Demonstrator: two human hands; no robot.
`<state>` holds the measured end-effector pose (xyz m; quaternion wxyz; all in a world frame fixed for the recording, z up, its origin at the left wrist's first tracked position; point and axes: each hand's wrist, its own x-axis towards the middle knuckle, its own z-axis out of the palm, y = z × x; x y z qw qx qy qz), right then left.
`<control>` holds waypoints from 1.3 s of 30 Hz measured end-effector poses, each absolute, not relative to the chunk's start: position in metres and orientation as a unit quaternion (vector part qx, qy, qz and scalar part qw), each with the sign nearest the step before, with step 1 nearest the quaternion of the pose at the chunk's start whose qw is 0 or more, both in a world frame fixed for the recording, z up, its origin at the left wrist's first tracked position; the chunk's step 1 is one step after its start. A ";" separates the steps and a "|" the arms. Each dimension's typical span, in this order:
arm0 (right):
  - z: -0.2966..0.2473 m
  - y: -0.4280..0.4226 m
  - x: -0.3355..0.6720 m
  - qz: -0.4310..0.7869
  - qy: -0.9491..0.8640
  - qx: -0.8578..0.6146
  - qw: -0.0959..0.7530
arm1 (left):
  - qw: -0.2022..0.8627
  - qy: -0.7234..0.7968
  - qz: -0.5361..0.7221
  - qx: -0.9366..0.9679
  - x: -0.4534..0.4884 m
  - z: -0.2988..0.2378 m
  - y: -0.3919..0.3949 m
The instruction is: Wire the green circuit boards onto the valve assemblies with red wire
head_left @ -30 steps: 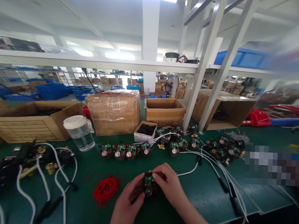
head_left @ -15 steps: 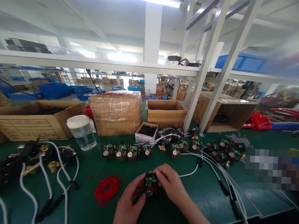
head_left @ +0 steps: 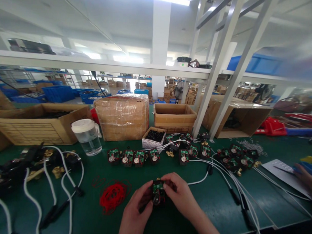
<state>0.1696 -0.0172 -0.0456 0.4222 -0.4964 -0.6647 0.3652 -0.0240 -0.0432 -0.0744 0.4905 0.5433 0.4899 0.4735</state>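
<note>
Between my hands, near the front of the green bench, is a small black unit with a green circuit board [head_left: 158, 191]. My left hand [head_left: 138, 206] grips its left side, thumb low and fingers along the edge. The fingers of my right hand [head_left: 177, 190] are pinched at its upper right corner; whatever small part they may touch is hidden. Brass shows at the unit's top. A tangle of thin red rings [head_left: 113, 197] lies left of my left hand. Several similar circuit-board units [head_left: 127, 158] stand in a row beyond my hands.
A lidded water jug [head_left: 86, 138] stands left of a wrapped carton [head_left: 121, 117]. A small box of black parts [head_left: 153, 138] sits behind the row. White cables [head_left: 226, 171] cross the right side. At far right another person's hand [head_left: 307, 178] is near a paper sheet [head_left: 288, 172].
My hands stay on the unit, with only slight finger movement at its upper right. The view has shifted a little. The paper at far right, blurred out before, now shows clearly.
</note>
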 end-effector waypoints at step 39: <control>-0.063 -0.039 0.165 0.383 -0.666 -0.495 0.406 | 0.407 0.536 0.466 0.575 -0.013 -0.071 -0.048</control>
